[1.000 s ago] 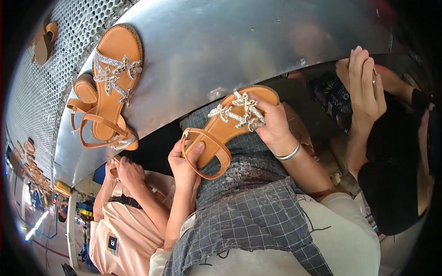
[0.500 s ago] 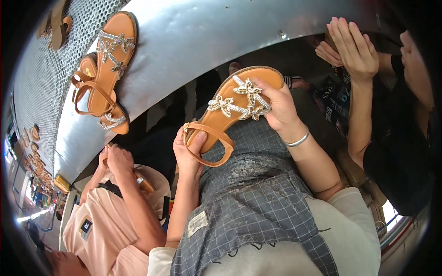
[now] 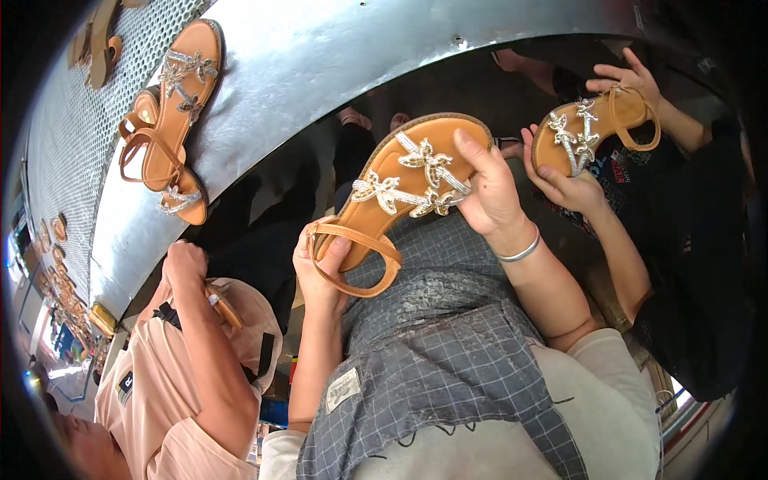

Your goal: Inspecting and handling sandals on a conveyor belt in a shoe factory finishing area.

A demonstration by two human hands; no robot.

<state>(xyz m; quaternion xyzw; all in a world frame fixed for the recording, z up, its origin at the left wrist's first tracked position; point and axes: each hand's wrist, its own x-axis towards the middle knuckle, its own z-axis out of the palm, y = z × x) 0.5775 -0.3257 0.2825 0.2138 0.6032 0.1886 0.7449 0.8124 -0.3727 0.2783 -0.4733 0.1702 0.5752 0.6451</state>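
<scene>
A tan sandal (image 3: 374, 222) with silvery, sparkling butterfly-like ornaments on its front straps is held slantwise over my checked apron, insole facing up. My left hand (image 3: 320, 268) grips its heel end by the looped ankle strap, thumb on the insole. At the toe end my right hand (image 3: 492, 188), with a silver bangle on the wrist, clasps the edge beside the ornamented straps; the thumb lies over the insole and the other fingers are mostly hidden under the sole.
More such sandals (image 3: 192, 88) lie on a perforated conveyor belt and its metal edge (image 3: 272, 72). On the right, a co-worker's hands (image 3: 580, 190) hold a similar sandal (image 3: 588, 132). To the left, another person in a peach shirt (image 3: 172, 384) also handles a sandal (image 3: 226, 308).
My sandal has shifted slightly left, and my right thumb has lifted off the strap onto the insole. The right co-worker's hands have come lower and now show a sandal.
</scene>
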